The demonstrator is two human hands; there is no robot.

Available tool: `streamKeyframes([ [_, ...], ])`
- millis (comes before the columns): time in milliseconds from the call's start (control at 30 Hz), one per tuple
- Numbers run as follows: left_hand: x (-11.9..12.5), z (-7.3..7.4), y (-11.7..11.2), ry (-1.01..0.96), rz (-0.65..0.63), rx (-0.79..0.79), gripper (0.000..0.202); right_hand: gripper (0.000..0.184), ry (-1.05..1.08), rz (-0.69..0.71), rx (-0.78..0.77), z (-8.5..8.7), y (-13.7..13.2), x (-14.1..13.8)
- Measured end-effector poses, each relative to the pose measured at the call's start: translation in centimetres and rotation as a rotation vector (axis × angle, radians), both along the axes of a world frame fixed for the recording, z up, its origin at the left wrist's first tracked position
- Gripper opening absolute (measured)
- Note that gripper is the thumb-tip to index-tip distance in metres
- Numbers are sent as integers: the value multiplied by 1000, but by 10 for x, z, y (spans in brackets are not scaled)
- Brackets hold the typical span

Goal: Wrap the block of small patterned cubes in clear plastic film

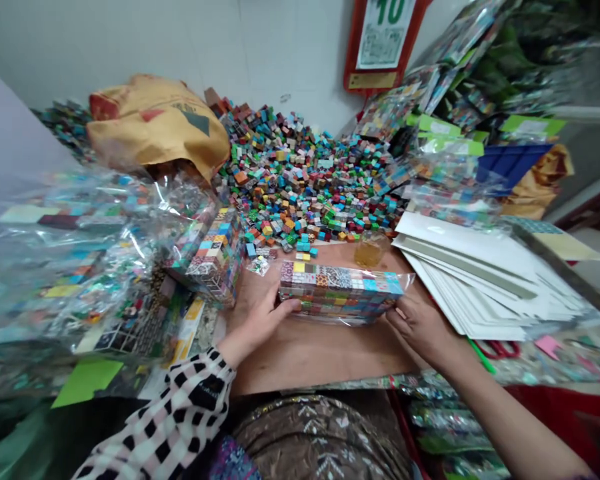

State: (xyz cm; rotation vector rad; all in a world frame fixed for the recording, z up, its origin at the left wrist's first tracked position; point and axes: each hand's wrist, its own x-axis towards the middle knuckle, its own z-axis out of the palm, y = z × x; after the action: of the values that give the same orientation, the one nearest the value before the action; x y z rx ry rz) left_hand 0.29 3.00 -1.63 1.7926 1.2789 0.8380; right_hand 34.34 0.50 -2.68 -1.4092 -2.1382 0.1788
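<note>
A long block made of rows of small patterned cubes, in a clear plastic bag (340, 290), is between my hands just above the brown board (320, 360). My left hand (263, 317) grips its left end, thumb along the near side and the other fingers partly hidden behind it. At the other end, the closed fingers of my right hand (415, 327) pinch the clear plastic near the lower right corner. A second stack of cubes (213, 257) stands to the left of my left hand. Beyond the bag are a few loose cubes (305, 252) and a yellowish clear container (369, 250).
A large heap of loose cubes (310, 180) lies against the wall, beside a yellow sack (155, 127). Clear-bagged blocks (105, 267) crowd the left. On the right are white cards (480, 280), red-handled scissors (500, 349) and a blue bin (513, 163).
</note>
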Motion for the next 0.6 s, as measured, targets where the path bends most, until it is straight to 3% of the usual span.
streamKeyframes([
  [300, -11, -4, -10, -117, 17, 35, 63, 19, -15, 28, -1, -7, 0, 6],
  [600, -18, -4, 3, -120, 106, 61, 45, 19, -34, 36, 49, -12, 1, 8],
])
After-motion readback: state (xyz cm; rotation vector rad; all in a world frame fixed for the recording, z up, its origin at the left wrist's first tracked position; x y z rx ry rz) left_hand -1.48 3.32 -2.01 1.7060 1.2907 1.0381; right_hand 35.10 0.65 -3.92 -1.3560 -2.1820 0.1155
